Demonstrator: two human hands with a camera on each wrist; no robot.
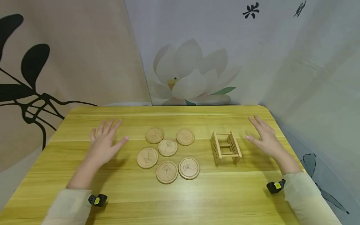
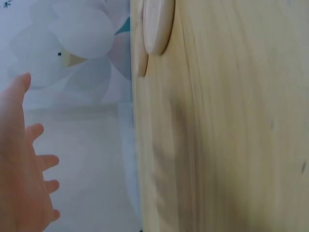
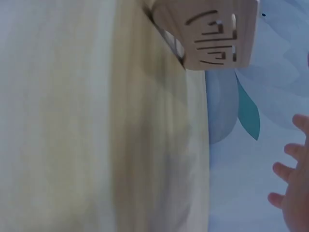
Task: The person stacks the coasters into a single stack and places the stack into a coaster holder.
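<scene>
Several round wooden coasters with engraved ginkgo leaves lie flat mid-table, among them a central coaster (image 1: 167,147) and a front right one (image 1: 189,168). To their right stands a small wooden coaster rack (image 1: 226,147), its two slotted side panels joined by rods. My left hand (image 1: 103,146) hovers left of the coasters, fingers spread and holding nothing. On the other side, my right hand (image 1: 263,137) is raised just right of the rack, its fingers extended and nothing in them. The right wrist view shows a cut-out side panel of the rack (image 3: 217,36).
A wooden table (image 1: 197,200) bears everything, its far edge close to a fabric backdrop (image 1: 295,62) printed with a lotus and dark leaves. Black wrist cameras (image 1: 97,200) sit at both sleeve cuffs.
</scene>
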